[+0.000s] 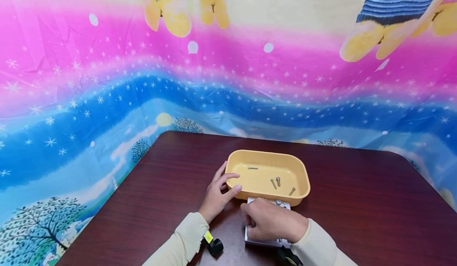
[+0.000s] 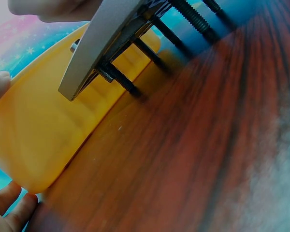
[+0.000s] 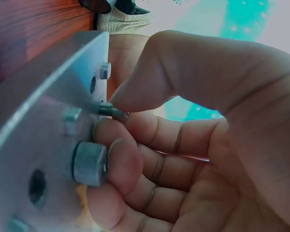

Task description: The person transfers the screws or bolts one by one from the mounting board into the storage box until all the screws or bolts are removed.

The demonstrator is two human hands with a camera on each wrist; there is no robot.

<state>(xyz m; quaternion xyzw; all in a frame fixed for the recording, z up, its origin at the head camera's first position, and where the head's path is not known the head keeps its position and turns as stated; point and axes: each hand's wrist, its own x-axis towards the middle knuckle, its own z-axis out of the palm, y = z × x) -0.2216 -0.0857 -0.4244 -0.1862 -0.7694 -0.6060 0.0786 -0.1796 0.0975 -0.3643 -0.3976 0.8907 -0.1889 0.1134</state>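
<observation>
My left hand [image 1: 216,196] holds the left end of a yellow plastic container [image 1: 255,185], its thumb at the near rim and fingers about the side. Just in front of the container is a silver metal plate [image 1: 262,242] with holes and bolts in it. In the left wrist view, several threaded bolt shanks [image 2: 147,52] stick out beneath the plate. My right hand [image 1: 273,220] is over the plate and pinches a small screw [image 3: 117,114] between thumb and fingertip, at the plate's face. A larger cylindrical bolt head [image 3: 90,163] stands beside the curled fingers.
Several loose bolts [image 1: 278,181] lie inside the container. The dark red wooden table [image 1: 357,202] extends to both sides. A printed cloth [image 1: 232,79] hangs behind it. Each wrist wears a black camera, the left one [image 1: 215,247] close to the tabletop.
</observation>
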